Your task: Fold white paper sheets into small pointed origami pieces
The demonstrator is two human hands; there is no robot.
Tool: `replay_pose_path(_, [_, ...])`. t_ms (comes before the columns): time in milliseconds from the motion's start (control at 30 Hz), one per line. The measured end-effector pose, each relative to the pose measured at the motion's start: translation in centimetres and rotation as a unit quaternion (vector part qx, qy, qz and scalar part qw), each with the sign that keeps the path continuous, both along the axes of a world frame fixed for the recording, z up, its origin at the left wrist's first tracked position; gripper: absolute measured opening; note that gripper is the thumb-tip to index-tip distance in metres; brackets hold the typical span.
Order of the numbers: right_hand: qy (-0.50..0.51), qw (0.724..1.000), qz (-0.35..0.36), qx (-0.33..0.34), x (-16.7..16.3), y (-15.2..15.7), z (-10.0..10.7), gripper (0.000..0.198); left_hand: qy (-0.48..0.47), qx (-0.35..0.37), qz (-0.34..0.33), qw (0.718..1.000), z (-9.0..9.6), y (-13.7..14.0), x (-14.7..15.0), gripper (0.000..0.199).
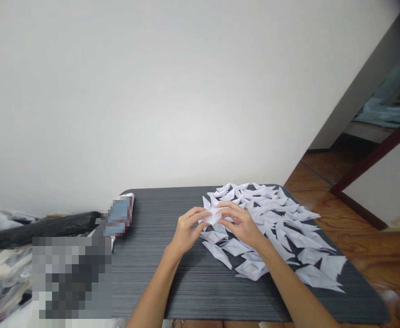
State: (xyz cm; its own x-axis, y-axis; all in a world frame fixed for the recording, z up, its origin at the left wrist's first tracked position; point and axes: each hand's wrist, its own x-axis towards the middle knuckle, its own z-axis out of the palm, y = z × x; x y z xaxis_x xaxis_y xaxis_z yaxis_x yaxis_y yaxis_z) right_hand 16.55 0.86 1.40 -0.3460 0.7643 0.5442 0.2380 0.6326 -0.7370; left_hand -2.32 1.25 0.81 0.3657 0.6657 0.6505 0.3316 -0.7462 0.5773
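Note:
A small folded white paper piece (214, 217) is held up between both hands over the dark table (166, 200). My left hand (190, 226) pinches its left side between thumb and fingers. On its right side, my right hand (237, 222) grips it the same way. Behind and to the right, many folded white paper shapes (309, 275) with pointed ends lie spread over the right half of the table. Some of them sit right beneath my right hand and forearm, partly hidden. The exact folds of the held piece are too small to make out.
At the table's left edge lies a partly blurred stack or packet (120, 216). Left of the table are a long black wrapped bundle (43, 230) and plastic bags (5, 278). A white wall (186, 91) rises behind; wooden floor (323, 191) and a doorway are on the right.

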Motion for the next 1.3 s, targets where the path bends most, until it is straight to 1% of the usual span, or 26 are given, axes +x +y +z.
replay_pose_path(67, [0.004, 1.000, 0.002, -0.005, 0.0, 0.0, 0.0, 0.016, 0.028, 0.004, -0.006, 1.000, 0.0, 0.0, -0.2, 0.023])
replay_pose_path(133, [0.004, 1.000, -0.001, -0.004, 0.0, 0.0, -0.1, 0.013, 0.050, 0.007, -0.009, 0.999, 0.0, 0.1, -0.3, 0.024])
replay_pose_path(300, [0.030, 0.999, -0.021, 0.005, -0.2, 0.3, -0.4, 0.008, 0.052, 0.026, -0.019, 0.998, -0.3, 0.1, -0.4, 0.024])
replay_pose_path(433, [0.070, 0.997, -0.012, -0.020, -0.4, 0.3, -0.6, 0.008, 0.048, 0.032, -0.019, 0.998, -0.5, 0.0, -0.5, 0.023])
replay_pose_path(600, [0.106, 0.993, -0.005, -0.050, -0.7, 0.2, -0.7, 0.008, 0.077, 0.024, -0.014, 0.997, -0.4, 0.0, -0.4, 0.025])
replay_pose_path(733, [0.114, 0.992, -0.002, -0.053, -0.8, 0.1, -0.7, 0.008, 0.065, 0.030, -0.012, 0.997, -0.2, 0.0, -0.3, 0.023])
replay_pose_path(867, [0.120, 0.992, -0.018, -0.043, -0.8, 0.1, -0.7, 0.008, 0.043, 0.030, -0.003, 0.999, 0.0, 0.0, -0.2, 0.021])
replay_pose_path(1067, [0.166, 0.985, -0.020, -0.049, -1.2, 0.0, -1.3, 0.009, 0.006, 0.019, 0.004, 1.000, 0.3, -0.1, 0.0, 0.019])
replay_pose_path(1167, [0.154, 0.987, -0.019, -0.033, -1.2, 0.0, -1.4, 0.008, -0.003, 0.001, 0.009, 1.000, 0.5, -0.2, 0.1, 0.018])
replay_pose_path(1300, [0.094, 0.995, -0.008, -0.013, -0.9, 0.3, -1.4, 0.011, -0.008, -0.011, 0.007, 1.000, 0.5, -0.3, 0.2, 0.017])
